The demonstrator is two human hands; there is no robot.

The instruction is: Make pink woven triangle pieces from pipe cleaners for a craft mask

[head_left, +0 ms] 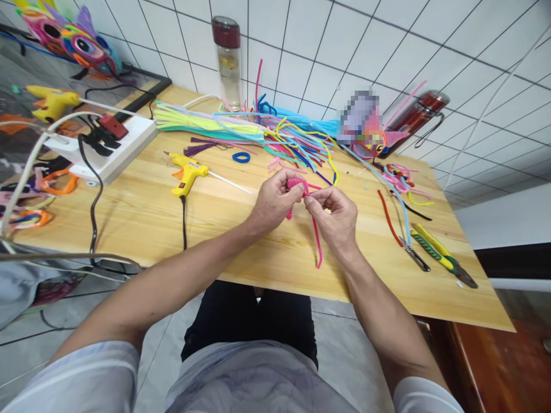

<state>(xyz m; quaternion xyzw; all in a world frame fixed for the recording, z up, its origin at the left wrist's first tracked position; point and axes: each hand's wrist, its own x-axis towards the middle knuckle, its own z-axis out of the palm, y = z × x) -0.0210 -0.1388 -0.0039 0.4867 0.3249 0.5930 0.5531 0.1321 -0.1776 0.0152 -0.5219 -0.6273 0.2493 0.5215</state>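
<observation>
Over the middle of the wooden table, my left hand (274, 202) is closed on a pink pipe cleaner piece (296, 184), bent into a small compact shape. My right hand (334, 217) pinches the same pink piece at its right side, thumb against forefinger. A loose pink strand (317, 244) hangs down between the hands toward the table's front edge. Part of the pink shape is hidden behind my fingers. A yellow glue gun (189, 172) with a white glue stick lies left of my left hand.
Bundled pipe cleaners (210, 123) lie along the wall beside a glass bottle (228, 66). A white power strip (116, 149) with cables occupies the left. Green-handled pliers (439, 252) and a small metal clipper-like tool (415, 258) rest at right. A dark red flask (419, 117) leans behind.
</observation>
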